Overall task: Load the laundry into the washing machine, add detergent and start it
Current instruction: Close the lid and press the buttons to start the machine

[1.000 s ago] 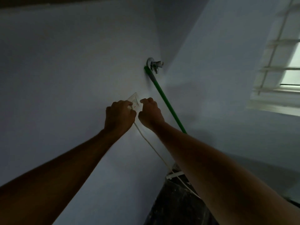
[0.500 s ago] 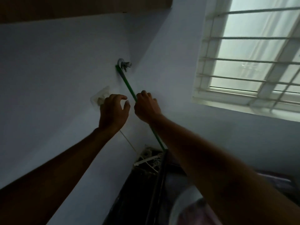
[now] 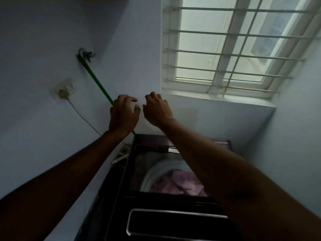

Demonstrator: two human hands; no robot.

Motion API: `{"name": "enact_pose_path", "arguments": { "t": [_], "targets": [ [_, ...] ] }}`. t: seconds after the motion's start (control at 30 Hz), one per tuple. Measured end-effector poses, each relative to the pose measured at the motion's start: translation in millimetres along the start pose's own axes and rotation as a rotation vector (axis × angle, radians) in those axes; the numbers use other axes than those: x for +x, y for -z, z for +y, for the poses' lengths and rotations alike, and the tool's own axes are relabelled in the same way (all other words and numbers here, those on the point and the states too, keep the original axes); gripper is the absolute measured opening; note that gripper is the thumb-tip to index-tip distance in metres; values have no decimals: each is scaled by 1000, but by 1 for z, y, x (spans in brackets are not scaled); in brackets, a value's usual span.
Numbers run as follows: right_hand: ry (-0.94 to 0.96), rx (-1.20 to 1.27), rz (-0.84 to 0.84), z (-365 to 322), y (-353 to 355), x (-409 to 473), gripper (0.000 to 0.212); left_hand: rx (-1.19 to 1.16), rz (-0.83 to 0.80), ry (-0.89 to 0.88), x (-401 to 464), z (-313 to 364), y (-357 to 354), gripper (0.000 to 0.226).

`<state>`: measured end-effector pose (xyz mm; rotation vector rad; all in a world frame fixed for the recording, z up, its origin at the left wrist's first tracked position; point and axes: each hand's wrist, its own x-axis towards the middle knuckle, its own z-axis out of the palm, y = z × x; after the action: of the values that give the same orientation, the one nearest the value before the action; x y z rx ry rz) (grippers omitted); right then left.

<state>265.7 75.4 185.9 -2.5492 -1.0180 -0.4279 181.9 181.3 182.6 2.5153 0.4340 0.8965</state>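
Your two hands hang in the air over one washing machine

Your left hand and right hand hold nothing, fingers loosely curled, side by side before the wall. Below them sits one dark top-loading washing machine, pinkish laundry in its drum. On the wall: one tap, one green hose, one socket with one plugged white cord; one barred window at right
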Motion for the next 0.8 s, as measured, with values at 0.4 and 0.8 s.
{"name": "enact_pose_path", "arguments": {
  "t": [0.4,0.8],
  "targets": [
    [-114,-38,-18,50,32,-120,41,-65,-125,-84,-88,71,-31,30],
    [-103,32,-111,46,36,-227,30,-188,-298,-33,-209,84,-29,31]
  ]
}}
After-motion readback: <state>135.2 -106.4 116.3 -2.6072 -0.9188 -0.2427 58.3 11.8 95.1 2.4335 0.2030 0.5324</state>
